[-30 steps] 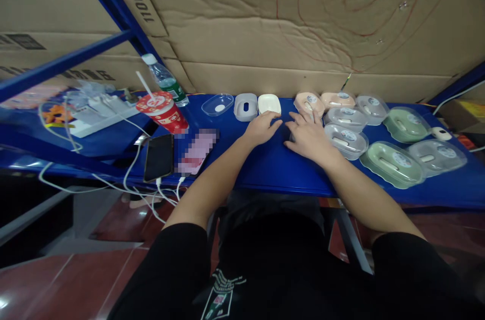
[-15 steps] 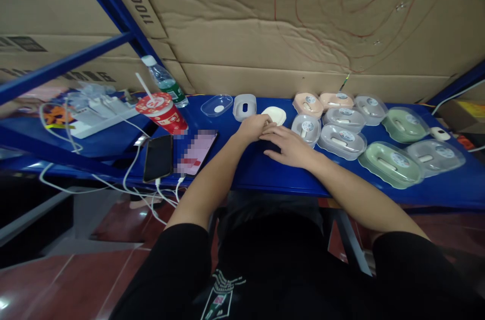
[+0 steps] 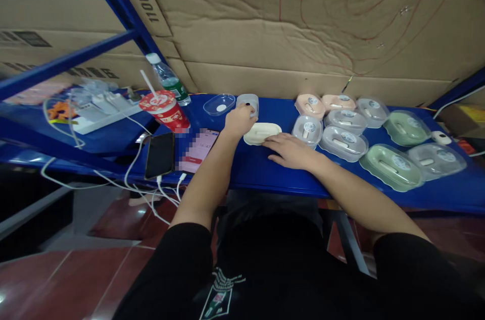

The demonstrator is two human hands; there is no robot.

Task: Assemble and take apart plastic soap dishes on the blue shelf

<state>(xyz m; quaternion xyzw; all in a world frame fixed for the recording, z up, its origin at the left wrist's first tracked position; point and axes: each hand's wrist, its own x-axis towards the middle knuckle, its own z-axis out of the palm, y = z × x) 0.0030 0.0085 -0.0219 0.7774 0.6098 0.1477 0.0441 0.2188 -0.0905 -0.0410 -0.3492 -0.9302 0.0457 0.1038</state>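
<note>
My left hand is at a grey oval tray with a hole in it, its fingers curled over the near edge. Just nearer to me lies a cream oval dish, flat on the blue table. At that dish's right end, my right hand rests with fingertips touching the rim and thumb spread away from them. A clear oval lid with a round white label lies left of the grey tray. The left fingertips are partly hidden.
Several lidded soap boxes in grey, peach and green stand on the right. On the left are a red cup with a straw, a water bottle, two phones on cables and a power strip. Cardboard backs the table.
My left hand has left the cream dish and moved up and left to the grey tray. The cream dish has come nearer and left and now lies flat. My right hand stays by it.
</note>
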